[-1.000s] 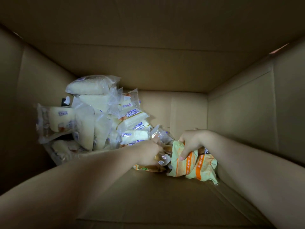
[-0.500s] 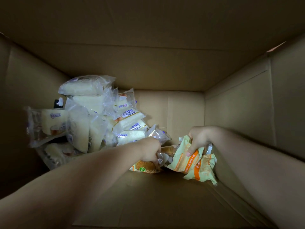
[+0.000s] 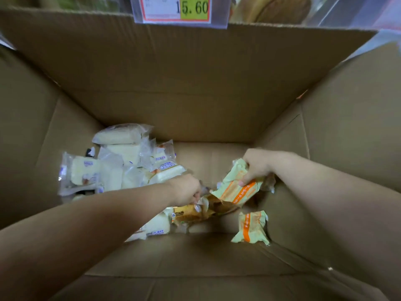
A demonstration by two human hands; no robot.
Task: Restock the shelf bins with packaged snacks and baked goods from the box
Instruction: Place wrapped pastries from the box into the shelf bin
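- Both hands have risen off the box floor since the earlier frame. My view has pulled back too, so the rim of the box (image 3: pixel 195 27) and a price tag (image 3: pixel 175 7) above it now show.
- My right hand (image 3: pixel 257 166) is clenched round the upper end of a green-and-orange packet (image 3: pixel 235 191). The packet hangs tilted, clear of the floor.
- A second green packet (image 3: pixel 251 227), bunched under that hand earlier, now lies alone on the box floor, below the held one and apart from it.
- My left hand (image 3: pixel 186 190) pinches the crimped film end of a golden pastry packet (image 3: pixel 191 213). Clear wrappers overlap there, so I cannot tell whether it holds more than one.
- White cake packets (image 3: pixel 121 166) are heaped in the far left corner, with neither hand on them. A stray white packet (image 3: pixel 156 228) lies beside my left forearm.
- Handling, as I judge it: these packs are light, puffed with air and soft inside, and the film looks slick. A hard squeeze would crush the cake.
- The sealed end fins seem the safe place to take hold, and both hands are roughly there now.
- The risk I see is that a pinch on slippery film may let go on the lift towards the shelf, so I would carry few at a time.
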